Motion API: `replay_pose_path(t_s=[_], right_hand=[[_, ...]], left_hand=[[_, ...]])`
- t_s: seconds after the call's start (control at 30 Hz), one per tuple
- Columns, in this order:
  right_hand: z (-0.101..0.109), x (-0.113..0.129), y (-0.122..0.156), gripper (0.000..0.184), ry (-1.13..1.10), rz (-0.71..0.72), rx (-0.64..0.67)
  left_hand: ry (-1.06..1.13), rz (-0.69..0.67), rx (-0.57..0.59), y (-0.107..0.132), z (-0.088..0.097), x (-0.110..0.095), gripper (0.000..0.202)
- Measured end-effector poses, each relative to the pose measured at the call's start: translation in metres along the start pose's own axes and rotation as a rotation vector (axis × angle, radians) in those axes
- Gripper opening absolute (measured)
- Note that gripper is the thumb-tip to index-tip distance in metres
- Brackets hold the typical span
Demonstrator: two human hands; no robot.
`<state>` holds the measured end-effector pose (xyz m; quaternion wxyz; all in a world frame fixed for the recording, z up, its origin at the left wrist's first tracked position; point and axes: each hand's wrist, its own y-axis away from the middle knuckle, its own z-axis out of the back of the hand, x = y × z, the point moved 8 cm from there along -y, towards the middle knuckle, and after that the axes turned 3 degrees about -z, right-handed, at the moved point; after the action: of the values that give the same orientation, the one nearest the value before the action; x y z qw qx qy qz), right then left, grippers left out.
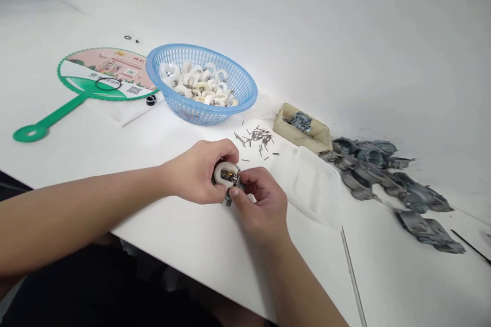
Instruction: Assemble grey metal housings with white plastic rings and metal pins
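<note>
A carburetor (236,182) with a white ring-shaped float (221,172) on its upward face is held above the table. My left hand (201,171) wraps round its left side, thumb and fingers closed on the body. From the right, my right hand (264,202) pinches at the carburetor's edge beside the open end of the float. Whether a small part sits between those fingertips is hidden. Some brass-coloured and metal parts show inside the float's opening. Just beyond my hands, many thin metal pins (261,136) lie scattered on the table.
Behind stands a blue basket (205,116) of white floats. A green-handled fan (69,112) lies left, near black rings (151,100). To the right are a cream box (303,138) with metal parts, a translucent tray (312,184) and several grey carburetor bodies (383,168).
</note>
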<state>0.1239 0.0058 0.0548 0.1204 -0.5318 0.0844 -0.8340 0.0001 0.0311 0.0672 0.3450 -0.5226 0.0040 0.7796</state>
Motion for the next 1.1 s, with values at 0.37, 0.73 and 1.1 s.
replay_pose_path(t_s=[0.37, 0.73, 1.1], right_hand=[[0.001, -0.004, -0.001, 0.012, -0.052, 0.010, 0.052], [0.000, -0.009, -0.002, 0.013, -0.075, -0.007, 0.068], [0.000, -0.011, 0.000, 0.034, -0.119, -0.061, 0.085]], left_hand=[[-0.003, -0.009, 0.015, -0.001, 0.000, -0.003, 0.029], [-0.026, -0.035, -0.019, -0.002, 0.000, -0.001, 0.030], [0.000, -0.021, -0.013, -0.001, 0.001, -0.002, 0.030]])
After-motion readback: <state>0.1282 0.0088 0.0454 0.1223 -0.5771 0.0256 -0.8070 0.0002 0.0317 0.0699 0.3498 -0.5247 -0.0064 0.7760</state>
